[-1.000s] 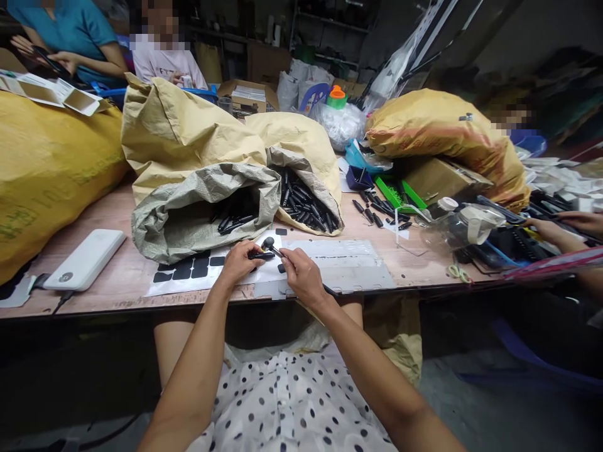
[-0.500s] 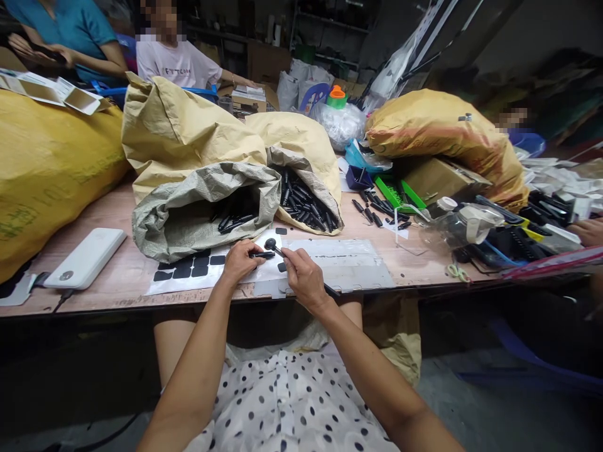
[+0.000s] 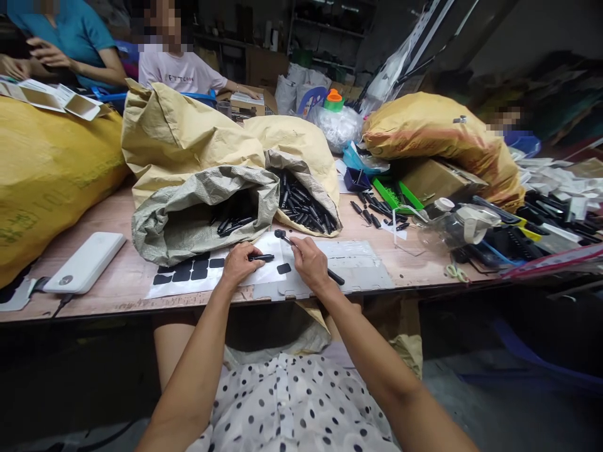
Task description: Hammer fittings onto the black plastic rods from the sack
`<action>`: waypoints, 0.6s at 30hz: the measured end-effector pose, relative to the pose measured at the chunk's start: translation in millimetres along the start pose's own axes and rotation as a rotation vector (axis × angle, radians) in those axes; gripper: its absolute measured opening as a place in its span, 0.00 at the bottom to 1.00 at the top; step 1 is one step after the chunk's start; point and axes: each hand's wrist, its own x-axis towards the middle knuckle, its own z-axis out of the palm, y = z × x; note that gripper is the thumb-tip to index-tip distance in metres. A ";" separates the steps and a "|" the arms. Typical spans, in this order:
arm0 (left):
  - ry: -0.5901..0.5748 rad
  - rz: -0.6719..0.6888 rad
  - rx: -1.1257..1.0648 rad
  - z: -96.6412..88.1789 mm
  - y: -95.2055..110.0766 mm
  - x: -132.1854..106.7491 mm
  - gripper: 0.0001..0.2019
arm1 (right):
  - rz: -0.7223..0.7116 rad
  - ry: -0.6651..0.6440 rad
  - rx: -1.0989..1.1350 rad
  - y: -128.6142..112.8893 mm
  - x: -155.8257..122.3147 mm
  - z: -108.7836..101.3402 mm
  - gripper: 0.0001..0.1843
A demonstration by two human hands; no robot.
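My left hand (image 3: 239, 265) is closed around a black tube-shaped part (image 3: 262, 257), whose tip pokes out to the right. In my right hand (image 3: 309, 262) is a small hammer (image 3: 336, 277) with a black grip, its round dark head up and left of my fingers, apart from the part. A white sheet (image 3: 164, 289) with black rounded-square pieces (image 3: 200, 270) lies under and beside my left hand. One loose black piece (image 3: 284, 269) sits between my hands on the clear plastic-covered board (image 3: 353, 270).
Two open sacks (image 3: 188, 125) of black parts stand just behind my hands. A white power bank (image 3: 86, 262) lies left, beside a yellow sack (image 3: 51, 169). To the right are a green tray (image 3: 398, 196), loose black parts and a clear jug (image 3: 452, 229). Co-workers sit across the table.
My right hand has moved slightly up and to the right, taking the hammer head up off the held part. My left hand stays nearly in place.
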 end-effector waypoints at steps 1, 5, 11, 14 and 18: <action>-0.001 0.007 0.002 0.1 -1.0 -0.1 0.05 | 0.005 -0.020 -0.019 2.9 6.0 2.1 0.21; 0.002 0.028 0.009 0.9 -3.5 -1.1 0.05 | 0.008 -0.077 -0.082 10.6 21.1 13.0 0.19; -0.027 0.045 -0.002 -3.3 2.3 -2.0 0.05 | 0.012 -0.065 -0.108 8.3 21.6 20.5 0.19; -0.061 0.072 -0.142 -13.1 15.3 -16.1 0.07 | -0.001 -0.053 -0.113 7.9 20.7 21.6 0.17; -0.410 0.019 -0.463 -22.8 34.5 -60.9 0.13 | -0.016 -0.032 -0.128 9.4 20.4 25.0 0.16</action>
